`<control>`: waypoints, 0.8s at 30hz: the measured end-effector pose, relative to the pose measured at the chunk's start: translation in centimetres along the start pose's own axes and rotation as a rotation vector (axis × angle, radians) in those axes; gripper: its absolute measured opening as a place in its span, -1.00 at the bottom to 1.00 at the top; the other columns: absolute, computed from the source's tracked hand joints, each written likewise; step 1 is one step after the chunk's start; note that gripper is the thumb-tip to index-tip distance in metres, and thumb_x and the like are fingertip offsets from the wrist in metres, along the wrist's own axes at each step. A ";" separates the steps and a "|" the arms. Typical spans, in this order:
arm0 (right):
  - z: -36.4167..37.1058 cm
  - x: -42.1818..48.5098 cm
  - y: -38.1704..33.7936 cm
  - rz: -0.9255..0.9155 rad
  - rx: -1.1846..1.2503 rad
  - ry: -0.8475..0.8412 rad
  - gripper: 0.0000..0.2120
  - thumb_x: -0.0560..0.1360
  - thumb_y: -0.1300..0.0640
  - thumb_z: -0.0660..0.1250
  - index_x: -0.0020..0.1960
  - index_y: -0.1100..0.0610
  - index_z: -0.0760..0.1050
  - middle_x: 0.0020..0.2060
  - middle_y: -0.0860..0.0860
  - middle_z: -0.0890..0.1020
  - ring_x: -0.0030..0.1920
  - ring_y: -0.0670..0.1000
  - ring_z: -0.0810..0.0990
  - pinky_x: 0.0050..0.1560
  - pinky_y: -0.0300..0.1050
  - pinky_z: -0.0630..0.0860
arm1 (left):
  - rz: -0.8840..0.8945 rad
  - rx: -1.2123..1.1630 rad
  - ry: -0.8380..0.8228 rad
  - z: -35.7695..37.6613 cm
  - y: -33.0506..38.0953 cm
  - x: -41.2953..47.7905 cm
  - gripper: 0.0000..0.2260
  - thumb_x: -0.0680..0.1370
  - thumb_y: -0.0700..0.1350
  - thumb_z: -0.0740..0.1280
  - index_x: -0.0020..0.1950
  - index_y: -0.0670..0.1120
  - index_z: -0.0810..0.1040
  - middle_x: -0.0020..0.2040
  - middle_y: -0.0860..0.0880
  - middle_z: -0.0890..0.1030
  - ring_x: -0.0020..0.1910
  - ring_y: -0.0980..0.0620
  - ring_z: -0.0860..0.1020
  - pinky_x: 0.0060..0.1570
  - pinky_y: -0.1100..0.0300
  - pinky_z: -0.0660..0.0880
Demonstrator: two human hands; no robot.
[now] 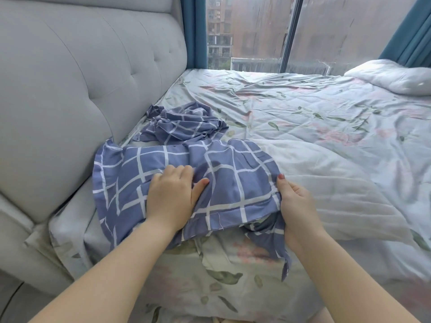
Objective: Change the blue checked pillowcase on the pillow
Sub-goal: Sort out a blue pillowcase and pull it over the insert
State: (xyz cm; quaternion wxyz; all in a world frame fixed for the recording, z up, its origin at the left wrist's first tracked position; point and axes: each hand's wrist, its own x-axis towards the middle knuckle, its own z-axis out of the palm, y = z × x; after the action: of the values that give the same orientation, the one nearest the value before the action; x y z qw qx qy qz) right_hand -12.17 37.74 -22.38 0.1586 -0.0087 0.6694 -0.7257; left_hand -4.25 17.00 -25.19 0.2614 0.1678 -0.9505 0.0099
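A blue checked pillowcase (233, 173) lies spread near the bed's head end, partly over a white pillow (326, 187). My left hand (172, 192) grips a bunch of its cloth in the middle, fingers curled into the folds. At the case's open edge, my right hand (296, 206) pinches the right hem, thumb on top. A second blue checked pillowcase (184, 124) sits crumpled behind, against the headboard.
The grey tufted headboard (81, 78) rises on the left. A floral bedsheet (314, 108) covers the mattress. A white pillow or duvet (396, 78) lies at the far right corner. A large window with teal curtains (196, 31) stands behind the bed.
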 end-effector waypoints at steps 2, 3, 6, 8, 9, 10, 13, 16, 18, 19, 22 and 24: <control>0.3 0.0 0.2 -0.016 -0.008 -0.003 -0.55 0.65 -0.01 0.20 0.01 0.42 0.53 -0.19 0.22 0.70 -0.19 0.18 0.65 0.03 0.25 0.58 | 0.029 0.014 0.030 0.9 0.3 0.2 -0.40 0.68 0.20 -0.16 -0.33 -0.09 0.41 -0.47 -0.06 0.45 -0.44 -0.13 0.46 -0.43 0.09 0.38; 0.4 0.0 0.3 -0.023 -0.012 -0.006 -0.55 0.65 -0.01 0.20 0.02 0.42 0.53 -0.18 0.24 0.70 -0.19 0.18 0.65 0.01 0.23 0.59 | 0.021 -0.009 0.031 1.2 0.2 0.2 -0.39 0.69 0.18 -0.15 -0.38 -0.09 0.39 -0.53 -0.07 0.41 -0.53 -0.12 0.44 -0.51 0.14 0.33; 0.2 0.7 0.6 -0.037 -0.009 0.023 -0.53 0.65 -0.03 0.20 -0.03 0.43 0.49 -0.32 0.27 0.60 -0.26 0.19 0.57 -0.13 0.10 0.52 | 0.007 -0.074 -0.014 0.9 -0.7 0.7 -0.30 0.66 0.23 -0.25 -0.34 -0.11 0.47 -0.55 -0.11 0.44 -0.58 -0.15 0.46 -0.50 0.22 0.20; -0.5 1.3 0.5 -0.071 -0.019 0.067 -0.49 0.65 -0.04 0.19 -0.05 0.47 0.44 -0.32 0.22 0.51 -0.27 0.15 0.48 -0.16 0.05 0.42 | -0.049 -0.172 0.095 0.3 -2.1 1.2 -0.26 0.62 0.27 -0.30 -0.26 -0.13 0.51 -0.50 -0.15 0.49 -0.50 -0.21 0.49 -0.45 0.16 0.24; -0.9 1.5 0.3 -0.131 -0.063 0.096 -0.47 0.65 -0.04 0.19 -0.05 0.50 0.41 -0.30 0.20 0.50 -0.26 0.12 0.47 -0.17 0.02 0.41 | -0.084 -0.240 0.178 -0.3 -2.9 1.5 -0.29 0.61 0.29 -0.30 -0.30 -0.10 0.45 -0.51 -0.14 0.45 -0.49 -0.22 0.46 -0.43 0.14 0.25; -1.5 1.6 0.0 -0.236 -0.149 0.136 -0.46 0.66 -0.03 0.18 -0.08 0.52 0.39 -0.32 0.18 0.49 -0.27 0.10 0.44 -0.20 -0.02 0.39 | -0.102 -0.299 0.232 -1.1 -3.5 1.8 -0.37 0.60 0.31 -0.29 -0.33 -0.04 0.34 -0.52 -0.09 0.38 -0.50 -0.19 0.40 -0.42 0.13 0.24; -3.0 0.2 -2.0 -0.704 -0.485 0.344 -0.52 0.67 0.05 0.17 -0.29 0.38 0.36 -0.48 0.15 0.41 -0.40 0.11 0.34 -0.32 0.02 0.25 | -0.057 -0.326 0.315 -3.1 -3.8 2.1 -0.48 0.62 0.29 -0.26 -0.29 -0.01 0.22 -0.51 -0.09 0.33 -0.47 -0.08 0.25 -0.42 0.15 0.19; -4.2 2.0 -1.8 -0.724 -0.739 0.444 -0.52 0.65 0.07 0.20 -0.41 0.20 0.26 -0.54 0.04 0.33 -0.44 0.10 0.30 -0.36 0.03 0.18 | 0.010 -0.243 0.287 -3.0 -2.7 1.8 -0.44 0.66 0.23 -0.20 -0.30 -0.08 0.29 -0.55 -0.08 0.29 -0.56 -0.10 0.24 -0.48 0.24 0.06; -5.0 4.5 -0.6 -0.409 -0.879 0.274 -0.50 0.63 0.05 0.22 -0.45 0.21 0.33 -0.51 0.07 0.38 -0.36 0.15 0.40 -0.30 0.04 0.24 | 0.018 -0.172 0.203 -1.9 -1.7 1.2 -0.37 0.66 0.25 -0.21 -0.31 -0.12 0.37 -0.57 -0.10 0.36 -0.61 -0.15 0.37 -0.49 0.26 0.07; -5.4 5.4 -0.1 -0.309 -0.891 0.196 -0.50 0.62 0.07 0.23 -0.46 0.21 0.34 -0.50 0.08 0.38 -0.33 0.10 0.41 -0.30 0.05 0.27 | 0.019 -0.130 0.168 -1.3 -1.2 0.9 -0.36 0.65 0.27 -0.22 -0.31 -0.11 0.39 -0.57 -0.10 0.40 -0.61 -0.17 0.42 -0.50 0.26 0.09; -6.1 5.4 0.4 -0.335 -0.883 0.152 -0.49 0.61 0.11 0.26 -0.49 0.13 0.21 -0.54 0.04 0.25 -0.41 0.07 0.27 -0.36 0.01 0.16 | 0.036 -0.111 0.095 -1.0 0.2 0.2 -0.40 0.63 0.28 -0.22 -0.31 -0.06 0.36 -0.54 -0.05 0.44 -0.55 -0.16 0.47 -0.51 0.23 0.10; -6.5 4.9 0.5 -0.380 -0.861 0.138 -0.49 0.60 0.12 0.27 -0.48 0.12 0.20 -0.54 0.02 0.24 -0.42 0.05 0.25 -0.35 -0.02 0.15 | 0.043 -0.183 0.089 -1.5 0.9 -0.3 -0.40 0.62 0.30 -0.25 -0.30 -0.03 0.34 -0.46 0.01 0.42 -0.45 -0.13 0.45 -0.43 0.15 0.20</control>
State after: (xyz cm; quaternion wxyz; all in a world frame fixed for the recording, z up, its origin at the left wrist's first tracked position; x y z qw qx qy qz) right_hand -18.22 42.80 -24.49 -0.0398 -0.1478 0.9049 -0.3971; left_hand -3.58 18.13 -23.99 0.3175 0.1222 -0.9382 -0.0639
